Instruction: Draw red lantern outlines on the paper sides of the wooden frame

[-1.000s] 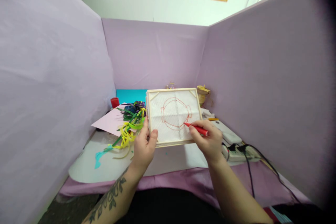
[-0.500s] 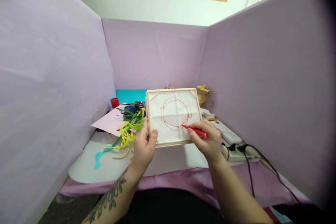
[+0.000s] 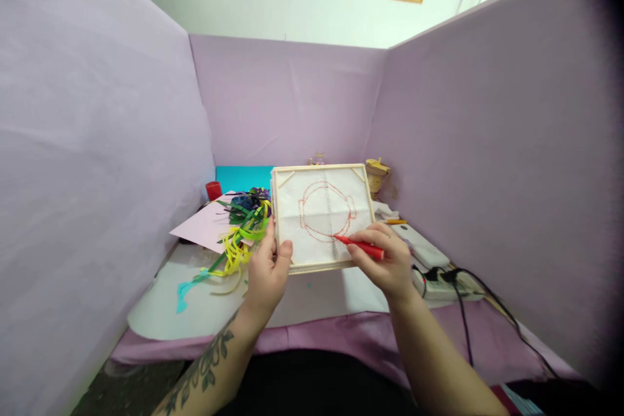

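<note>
My left hand (image 3: pixel 269 266) grips the lower left edge of a wooden frame (image 3: pixel 324 168) with white mesh-like fabric (image 3: pixel 299 248) across it, thumb in front and fingers behind. The frame is held up, tilted toward me, above the table. Red outlines of a rounded shape with a small tab on either side are drawn on the fabric. Pinched in my right hand (image 3: pixel 387 260) is a red marker (image 3: pixel 368 249); its tip touches the lower part of the drawing. That hand rests near the frame's lower right corner.
Left of the frame lie yellow and green paper strips (image 3: pixel 236 257), a pink sheet (image 3: pixel 199 227) and a red cup-like object (image 3: pixel 213 191). A power strip (image 3: pixel 451 285) with black cables sits at right, by a white case (image 3: pixel 424 244). Lilac partitions (image 3: pixel 292 97) surround the table.
The marker tip has moved slightly left along the bottom of the red outline, my right hand following. The left hand and the frame stay put.
</note>
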`<state>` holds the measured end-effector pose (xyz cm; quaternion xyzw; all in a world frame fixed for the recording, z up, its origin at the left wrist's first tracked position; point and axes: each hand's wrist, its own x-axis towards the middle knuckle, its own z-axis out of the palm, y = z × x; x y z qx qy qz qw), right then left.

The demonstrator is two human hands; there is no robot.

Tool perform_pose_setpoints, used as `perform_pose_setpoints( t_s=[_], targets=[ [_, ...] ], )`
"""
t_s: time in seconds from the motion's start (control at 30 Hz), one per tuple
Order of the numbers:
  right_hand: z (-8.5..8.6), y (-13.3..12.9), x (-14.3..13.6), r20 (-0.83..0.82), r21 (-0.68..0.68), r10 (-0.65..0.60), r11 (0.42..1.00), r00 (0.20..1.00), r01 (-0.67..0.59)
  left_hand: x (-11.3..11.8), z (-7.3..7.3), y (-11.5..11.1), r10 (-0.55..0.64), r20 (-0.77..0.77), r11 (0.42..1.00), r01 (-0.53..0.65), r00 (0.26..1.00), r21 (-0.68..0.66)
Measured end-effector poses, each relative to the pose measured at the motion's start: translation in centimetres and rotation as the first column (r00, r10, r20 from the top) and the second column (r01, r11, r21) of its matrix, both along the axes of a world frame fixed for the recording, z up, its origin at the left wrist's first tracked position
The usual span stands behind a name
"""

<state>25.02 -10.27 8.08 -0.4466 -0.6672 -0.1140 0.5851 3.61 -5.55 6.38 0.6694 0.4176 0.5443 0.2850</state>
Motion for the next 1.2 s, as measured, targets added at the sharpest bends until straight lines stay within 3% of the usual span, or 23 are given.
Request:
perform_pose_setpoints(
  t_s=[0.27,0.37,0.43,0.53,0.67,0.8,0.9,1.0,1.2],
  targets=[
    [0.0,0.0,0.1,0.007,-0.023,0.040,0.999,0.999,-0.040,0.0,-0.2,0.1,-0.005,-0.010,1.000,0.005,1.000,0.016],
    [-0.6,0.1,0.4,-0.115,-0.004,0.089,0.996,0.989,-0.090,0.0,-0.2,0.1,-0.010,-0.011,1.000,0.010,1.000,0.015],
    [-1.2,0.2,0.7,-0.355,0.096,0.129,0.990,0.926,-0.101,0.0,-0.1,0.1,-0.015,-0.012,1.000,0.015,1.000,0.016],
    [-2.1,0.1,1.1,-0.633,0.188,0.123,0.982,0.765,-0.002,-0.1,-0.2,0.2,-0.016,-0.008,1.000,0.016,1.000,0.017],
    [-3.8,-0.3,1.5,-0.670,0.008,-0.064,0.996,0.739,0.094,-0.1,-0.2,0.3,-0.041,0.035,0.999,0.041,0.999,-0.012],
    [-5.4,-0.5,1.9,-0.714,-0.127,-0.033,0.988,0.699,-0.084,0.1,-0.1,0.3,-0.057,0.064,0.997,0.060,0.996,-0.042],
    [-5.5,-0.1,2.0,-0.732,-0.178,-0.024,0.971,0.680,-0.158,0.1,-0.1,0.5,-0.077,0.073,0.995,0.081,0.994,-0.056],
    [-5.0,0.6,2.1,-0.761,-0.174,-0.015,0.968,0.648,-0.182,-0.1,-0.2,0.7,-0.074,0.048,0.997,0.075,0.996,-0.033],
    [-3.9,2.0,1.8,-0.874,-0.034,0.084,0.972,0.478,-0.233,-0.5,-0.3,1.0,-0.129,0.049,0.991,0.128,0.990,0.026]
  ],
)
